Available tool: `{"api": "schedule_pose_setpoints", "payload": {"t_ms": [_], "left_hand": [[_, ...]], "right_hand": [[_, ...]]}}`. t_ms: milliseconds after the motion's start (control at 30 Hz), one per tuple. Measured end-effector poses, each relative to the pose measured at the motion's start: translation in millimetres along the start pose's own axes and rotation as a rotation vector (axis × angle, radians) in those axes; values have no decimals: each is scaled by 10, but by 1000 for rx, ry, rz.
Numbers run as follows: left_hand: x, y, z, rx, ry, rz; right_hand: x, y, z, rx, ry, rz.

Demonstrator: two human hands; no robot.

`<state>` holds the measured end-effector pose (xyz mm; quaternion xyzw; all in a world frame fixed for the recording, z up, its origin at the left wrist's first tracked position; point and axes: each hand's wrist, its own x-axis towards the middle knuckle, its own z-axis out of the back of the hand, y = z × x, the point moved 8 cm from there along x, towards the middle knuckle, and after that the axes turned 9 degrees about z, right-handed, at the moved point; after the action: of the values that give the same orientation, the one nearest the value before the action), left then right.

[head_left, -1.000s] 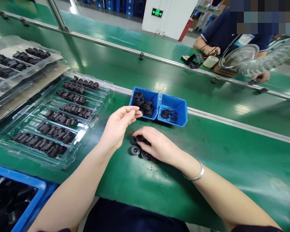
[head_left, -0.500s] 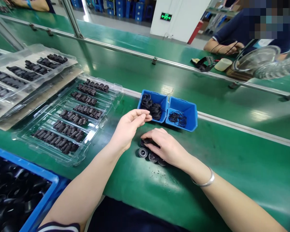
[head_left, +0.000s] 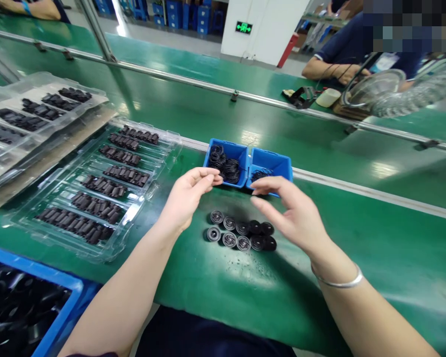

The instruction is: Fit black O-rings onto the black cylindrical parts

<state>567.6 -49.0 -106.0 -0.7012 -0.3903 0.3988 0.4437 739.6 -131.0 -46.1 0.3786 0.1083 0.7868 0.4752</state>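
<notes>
My left hand point(head_left: 186, 198) is at the front of the left blue bin point(head_left: 238, 149), its thumb and fingers pinched together. Whatever is between those fingertips, if anything, is too small to name. Thin black rings point(head_left: 230, 171) lie heaped in that bin. My right hand point(head_left: 295, 213) hovers at the front of the right blue bin point(head_left: 273, 159), thumb and fingers apart and nothing visible between them. It partly hides the black rings point(head_left: 260, 174) there. Below the hands, several round black parts point(head_left: 229, 240) stand in two rows on the green table point(head_left: 208, 287).
A clear tray point(head_left: 128, 238) with rows of small black parts is on the left, beside stacked trays point(head_left: 48, 131). A blue crate point(head_left: 65, 277) of black parts fills the lower left corner. Behind a metal rail point(head_left: 193, 83), a person's arm point(head_left: 319, 69) rests on the far bench.
My right hand has lifted off the round black parts and moved right to the right bin, its fingers opening. The two rows are now uncovered. My left hand keeps its pinch by the left bin.
</notes>
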Motion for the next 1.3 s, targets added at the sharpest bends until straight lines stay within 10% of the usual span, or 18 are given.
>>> {"api": "schedule_pose_setpoints", "payload": {"t_ms": [167, 367, 500, 1067, 1300], "left_hand": [[-55, -133, -48, 426, 49, -108], [-366, 88, -286, 1093, 391, -253], [-551, 351, -344, 1305, 398, -422], [-358, 753, -1138, 1271, 420, -774], [-650, 241, -740, 1154, 198, -727]], "right_hand": [[-484, -282, 318, 20, -58, -175], [-888, -55, -66, 0, 245, -42], [-903, 78, -265, -73, 263, 97], [-1192, -340, -102, -293, 129, 254], [-1169, -360, 169, -260, -14, 167]]}}
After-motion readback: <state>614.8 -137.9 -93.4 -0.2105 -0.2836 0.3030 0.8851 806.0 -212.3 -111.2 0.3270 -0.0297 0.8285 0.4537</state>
